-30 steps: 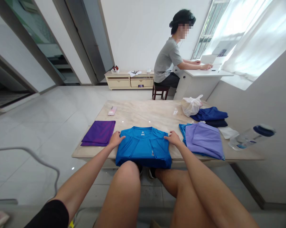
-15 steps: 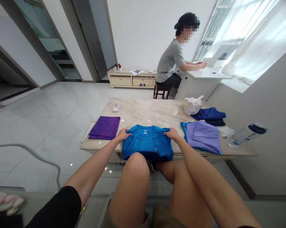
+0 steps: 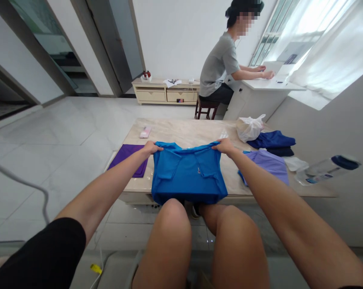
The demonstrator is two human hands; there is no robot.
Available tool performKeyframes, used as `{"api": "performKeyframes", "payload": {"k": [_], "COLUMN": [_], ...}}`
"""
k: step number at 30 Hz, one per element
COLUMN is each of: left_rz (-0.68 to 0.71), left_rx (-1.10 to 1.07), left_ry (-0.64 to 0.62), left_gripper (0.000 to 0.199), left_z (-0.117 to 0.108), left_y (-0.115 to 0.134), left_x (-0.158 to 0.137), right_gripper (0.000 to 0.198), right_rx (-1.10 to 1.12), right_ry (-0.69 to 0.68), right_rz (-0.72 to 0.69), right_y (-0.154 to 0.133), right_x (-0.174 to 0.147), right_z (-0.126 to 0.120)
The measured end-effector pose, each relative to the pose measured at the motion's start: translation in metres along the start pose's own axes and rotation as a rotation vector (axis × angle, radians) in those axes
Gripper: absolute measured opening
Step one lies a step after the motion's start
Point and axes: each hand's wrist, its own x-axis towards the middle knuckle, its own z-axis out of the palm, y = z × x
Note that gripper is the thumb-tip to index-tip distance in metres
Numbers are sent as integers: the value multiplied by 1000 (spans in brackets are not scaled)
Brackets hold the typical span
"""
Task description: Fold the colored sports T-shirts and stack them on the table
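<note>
A blue T-shirt [image 3: 189, 174] with its sleeves folded inward hangs stretched between my two hands, above the near edge of the marble-look table [image 3: 181, 130]. My left hand [image 3: 153, 147] is closed on the shirt's upper left corner, by the shoulder. At the upper right corner, my right hand [image 3: 224, 146] pinches the cloth. The lower part of the shirt drops toward my knees. To the left lies a folded purple garment [image 3: 131, 156], partly covered by my left forearm. Right of the shirt is a folded lavender garment [image 3: 267, 162], partly behind my right arm, with blue cloth under it.
At the table's right stand a white plastic bag [image 3: 250, 127], dark blue folded clothes [image 3: 273, 140] and a clear bottle [image 3: 326, 170]. A small pink packet [image 3: 145, 131] lies at the back left. Beyond, a person [image 3: 219, 62] sits at a white desk [image 3: 260, 94].
Both hands have lifted the shirt's collar edge up off the table, so the cloth now hangs taut between them. The neckline has folded over and the collar label no longer shows.
</note>
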Motion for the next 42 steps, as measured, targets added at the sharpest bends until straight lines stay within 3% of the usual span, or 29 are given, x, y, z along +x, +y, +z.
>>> {"api": "performKeyframes", "payload": {"k": [4,6,8,11,16,19,21,24,28,34,38,42], "left_rz": [181,488,751,896,840,716,648,602,605,656,690,733], "left_rx": [-47,-52,35,163,269,367,432,524,667,742,705,637], "left_ry": [139,285,384,443,246,125,64,-13,-63,-30,-65,3], "left_gripper": [38,36,49,55,7,11,11,15,21,43,30,23], "left_z": [-7,-18,-28,-25,20,35,34,26,22,38,47,40], "left_y": [59,88,104,85,-28,-83,-99,-97,-79,-70,-70,-66], "left_x": [78,113,135,127,41,4,-5,-9,-12,4,33,49], "right_gripper": [22,27,34,24,11,15,17,19,23,43,33,33], "right_rx": [21,62,47,38,-79,-164,-229,-357,-540,-630,-589,-536], "right_ry": [369,557,647,673,339,201,148,81,25,35,64,96], "right_rz": [-191,-434,-609,-680,-611,-486,-462,-478,-485,-522,-512,-520], "right_y": [-20,-33,-41,-29,65,118,137,138,115,93,99,103], "right_x": [82,113,124,100,16,-15,-26,-39,-60,-72,-56,-43], "right_z": [-27,-46,-61,-54,15,44,46,32,19,55,66,52]}}
